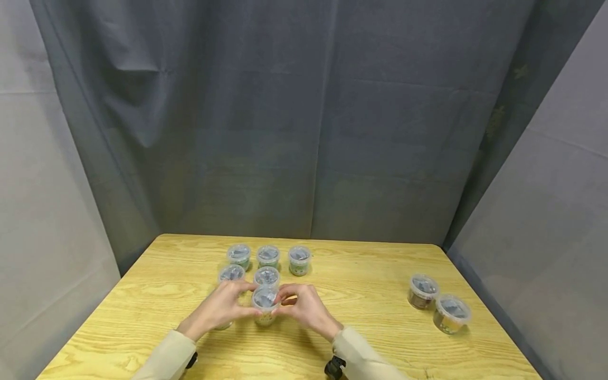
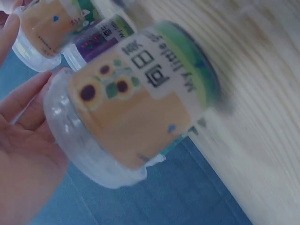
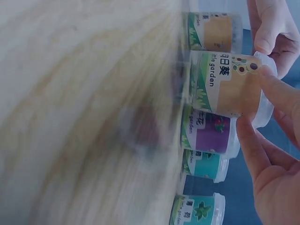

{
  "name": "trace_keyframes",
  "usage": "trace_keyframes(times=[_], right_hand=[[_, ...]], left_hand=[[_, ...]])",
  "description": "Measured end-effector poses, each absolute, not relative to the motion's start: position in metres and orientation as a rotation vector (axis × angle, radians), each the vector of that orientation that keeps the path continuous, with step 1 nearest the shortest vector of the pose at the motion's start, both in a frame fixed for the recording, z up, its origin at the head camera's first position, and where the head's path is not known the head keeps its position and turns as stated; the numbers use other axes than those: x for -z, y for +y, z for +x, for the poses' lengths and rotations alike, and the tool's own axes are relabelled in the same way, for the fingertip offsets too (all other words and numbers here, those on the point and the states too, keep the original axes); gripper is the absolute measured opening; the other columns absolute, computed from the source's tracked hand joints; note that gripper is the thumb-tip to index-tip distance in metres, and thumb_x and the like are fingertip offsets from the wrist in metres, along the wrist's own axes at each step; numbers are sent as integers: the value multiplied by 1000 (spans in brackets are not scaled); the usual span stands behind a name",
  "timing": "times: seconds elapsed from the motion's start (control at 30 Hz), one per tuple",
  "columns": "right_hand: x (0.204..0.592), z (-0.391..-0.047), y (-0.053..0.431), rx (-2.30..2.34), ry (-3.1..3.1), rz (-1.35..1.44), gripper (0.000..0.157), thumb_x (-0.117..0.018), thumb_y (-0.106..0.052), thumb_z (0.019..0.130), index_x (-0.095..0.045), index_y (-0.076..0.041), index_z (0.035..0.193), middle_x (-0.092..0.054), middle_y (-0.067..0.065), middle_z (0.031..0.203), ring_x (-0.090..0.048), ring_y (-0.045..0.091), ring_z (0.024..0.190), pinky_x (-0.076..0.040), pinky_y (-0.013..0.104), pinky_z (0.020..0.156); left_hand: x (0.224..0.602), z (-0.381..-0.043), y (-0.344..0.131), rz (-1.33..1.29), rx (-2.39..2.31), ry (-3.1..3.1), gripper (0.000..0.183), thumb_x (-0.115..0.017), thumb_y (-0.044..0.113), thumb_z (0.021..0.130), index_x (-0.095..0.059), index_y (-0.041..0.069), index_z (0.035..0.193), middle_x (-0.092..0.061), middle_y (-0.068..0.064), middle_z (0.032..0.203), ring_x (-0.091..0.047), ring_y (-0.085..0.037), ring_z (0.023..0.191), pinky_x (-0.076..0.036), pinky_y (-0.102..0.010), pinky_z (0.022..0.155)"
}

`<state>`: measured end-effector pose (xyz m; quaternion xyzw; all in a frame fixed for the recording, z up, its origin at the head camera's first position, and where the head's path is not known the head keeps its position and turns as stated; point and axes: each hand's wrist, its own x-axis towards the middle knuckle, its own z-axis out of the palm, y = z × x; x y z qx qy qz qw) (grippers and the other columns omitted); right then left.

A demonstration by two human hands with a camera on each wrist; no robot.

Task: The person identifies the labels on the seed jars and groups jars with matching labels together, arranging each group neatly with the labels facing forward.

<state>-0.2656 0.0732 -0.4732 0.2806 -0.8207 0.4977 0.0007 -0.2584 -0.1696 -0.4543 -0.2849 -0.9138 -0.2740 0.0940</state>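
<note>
My left hand [image 1: 223, 306] and right hand [image 1: 304, 306] hold a lidded plastic tub [image 1: 264, 312] between them at the front of a group of similar tubs. In the right wrist view this tub [image 3: 234, 86] has an orange sunflower label, and the right thumb and fingers [image 3: 276, 89] pinch it around its clear lid. The left thumb [image 3: 266, 40] touches the lid's other side. Another sunflower tub [image 2: 131, 98] stands close by my left hand, mostly covered by that hand in the head view. Behind the held tub is a purple-labelled tub [image 3: 211, 131].
Three tubs form the back row, one of them at its right end [image 1: 299, 260]. A middle-row tub [image 1: 231, 273] stands at the left. Two more tubs, one brownish [image 1: 421, 293] and one orange [image 1: 451, 315], sit at the right of the wooden table [image 1: 361, 295]. Grey curtains [image 1: 285, 132] hang behind.
</note>
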Motion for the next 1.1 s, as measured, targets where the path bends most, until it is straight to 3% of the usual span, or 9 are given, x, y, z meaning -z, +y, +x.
trace_keyframes(times=[0.2, 0.57, 0.97, 1.1], right_hand=[[478, -263, 68, -1558, -2588, 883, 14, -84, -12, 76, -74, -11, 85, -70, 12, 115, -70, 19, 96, -59, 24, 80], [480, -259, 59, -1466, -2586, 879, 19, -86, -12, 73, -71, -12, 85, -69, -2, 90, -68, 15, 86, -59, 21, 77], [481, -257, 54, -1435, -2635, 818, 23, -88, -18, 72, -72, -12, 88, -65, 1, 94, -64, 13, 88, -59, 21, 78], [480, -257, 56, -1412, -2643, 835, 36, -87, -22, 73, -71, -10, 103, -67, 4, 103, -66, 16, 91, -59, 22, 79]], left_hand=[[455, -259, -174, -889, 719, -2734, 62, -80, 52, 72, -70, 12, 119, -71, -5, 119, -64, -26, 115, -51, -49, 100], [455, -262, -179, -944, 646, -2760, 61, -83, 48, 70, -71, 9, 115, -71, -9, 117, -65, -28, 111, -53, -46, 98], [452, -263, -183, -943, 696, -2847, 64, -82, 48, 72, -69, 6, 119, -71, -9, 118, -66, -27, 110, -55, -43, 93], [452, -263, -182, -936, 699, -2842, 68, -82, 49, 71, -69, 5, 120, -70, -10, 119, -66, -28, 110, -55, -43, 93]])
